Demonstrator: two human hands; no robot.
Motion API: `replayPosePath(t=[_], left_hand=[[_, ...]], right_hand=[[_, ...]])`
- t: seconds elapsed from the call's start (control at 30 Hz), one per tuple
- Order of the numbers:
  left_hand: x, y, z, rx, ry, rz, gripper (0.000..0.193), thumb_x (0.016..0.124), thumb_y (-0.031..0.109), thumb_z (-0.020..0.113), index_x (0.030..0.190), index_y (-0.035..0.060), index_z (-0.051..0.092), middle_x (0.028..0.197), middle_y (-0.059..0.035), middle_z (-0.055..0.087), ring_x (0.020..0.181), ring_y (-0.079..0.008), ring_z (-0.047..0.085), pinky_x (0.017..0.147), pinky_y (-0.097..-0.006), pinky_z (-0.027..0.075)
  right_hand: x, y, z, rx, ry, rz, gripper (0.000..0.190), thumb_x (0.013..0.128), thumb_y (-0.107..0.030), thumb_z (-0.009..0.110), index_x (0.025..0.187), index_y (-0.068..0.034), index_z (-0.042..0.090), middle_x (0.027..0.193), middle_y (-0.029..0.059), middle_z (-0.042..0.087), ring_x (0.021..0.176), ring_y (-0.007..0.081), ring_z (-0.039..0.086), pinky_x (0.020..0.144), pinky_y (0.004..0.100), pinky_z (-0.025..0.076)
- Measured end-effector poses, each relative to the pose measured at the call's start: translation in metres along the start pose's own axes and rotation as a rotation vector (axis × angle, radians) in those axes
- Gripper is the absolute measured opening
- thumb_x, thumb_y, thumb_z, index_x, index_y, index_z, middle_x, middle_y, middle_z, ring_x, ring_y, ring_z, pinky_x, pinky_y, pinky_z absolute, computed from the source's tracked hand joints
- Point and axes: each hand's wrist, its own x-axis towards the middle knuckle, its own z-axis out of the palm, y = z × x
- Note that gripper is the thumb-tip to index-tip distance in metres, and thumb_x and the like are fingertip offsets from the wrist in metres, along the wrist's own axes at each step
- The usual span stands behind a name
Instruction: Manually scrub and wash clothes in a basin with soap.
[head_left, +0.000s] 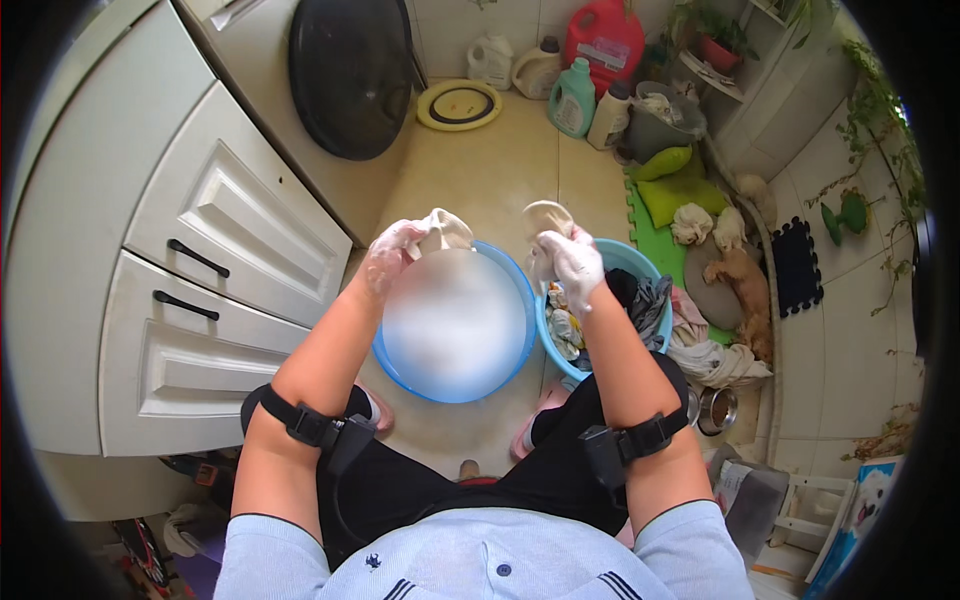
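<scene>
My left hand (391, 249), coated in white suds, grips a wet cream cloth (448, 229) above the far rim of a round blue basin (529, 319). What the basin holds is blurred white and cannot be made out. Over the edge of a light-blue tub (643, 259), my right hand (576, 262) pinches another cream cloth piece (547, 216), its end rounded; suds cover these fingers too. Both pieces may be socks, but the picture does not settle it. Dark and patterned laundry (652, 304) fills the tub, partly behind my right forearm.
White cabinets (247, 202) line the left side. Detergent bottles (574, 97), a yellow collapsible basin (459, 105) and a grey bin (660, 127) stand ahead. A brown dog (750, 292) lies at right near a towel (716, 360) and a metal bowl (718, 411).
</scene>
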Motion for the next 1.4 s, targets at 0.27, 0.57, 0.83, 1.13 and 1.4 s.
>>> replayPosePath(t=[0.27,0.57,0.83,1.13,1.4], left_hand=[[-0.012,0.025,0.002,-0.225,-0.475,0.122,0.035,0.079,0.02,0.046,0.105,-0.0029,0.05,0.099,-0.0155,0.056,0.099,-0.0261,0.053,0.087,-0.0386,0.043],[-0.014,0.026,0.028,-0.288,-0.324,0.303,0.034,0.086,0.021,0.045,0.108,-0.0042,0.044,0.108,-0.0181,0.051,0.101,-0.0312,0.052,0.091,-0.0432,0.043],[-0.024,0.02,0.02,-0.426,-0.123,0.216,0.019,0.087,0.011,0.039,0.098,-0.0006,0.048,0.098,-0.0154,0.055,0.092,-0.0292,0.055,0.086,-0.0441,0.046],[-0.017,-0.019,-0.043,-0.016,0.529,0.004,0.025,0.085,0.016,0.037,0.103,0.0036,0.05,0.099,-0.0096,0.055,0.088,-0.0214,0.054,0.075,-0.0378,0.045],[-0.024,-0.024,-0.019,0.691,0.29,0.34,0.029,0.082,0.006,0.05,0.11,-0.0018,0.049,0.102,-0.0072,0.056,0.095,-0.0145,0.052,0.085,-0.0272,0.039]], right_hand=[[0.003,0.036,0.024,0.132,-0.254,0.219,0.03,0.088,-0.027,0.046,0.105,-0.004,0.052,0.09,0.0072,0.058,0.072,0.0155,0.055,0.06,0.0282,0.045],[-0.011,0.023,0.051,0.449,-0.618,0.576,0.062,0.088,-0.054,0.03,0.114,0.0,0.048,0.1,0.0118,0.059,0.088,0.0188,0.059,0.067,0.03,0.047],[-0.019,0.038,0.061,0.792,-0.529,0.664,0.044,0.087,-0.044,0.042,0.11,-0.008,0.051,0.097,0.0057,0.06,0.071,0.0127,0.054,0.06,0.0273,0.046],[-0.016,0.008,0.053,0.85,-0.359,0.389,0.017,0.08,-0.01,0.054,0.097,-0.007,0.053,0.088,0.0052,0.056,0.082,0.0171,0.056,0.072,0.0321,0.049],[-0.023,0.004,0.069,0.474,-0.545,-0.044,0.026,0.075,-0.006,0.055,0.1,-0.004,0.048,0.09,0.004,0.053,0.079,0.0151,0.054,0.07,0.0265,0.046]])
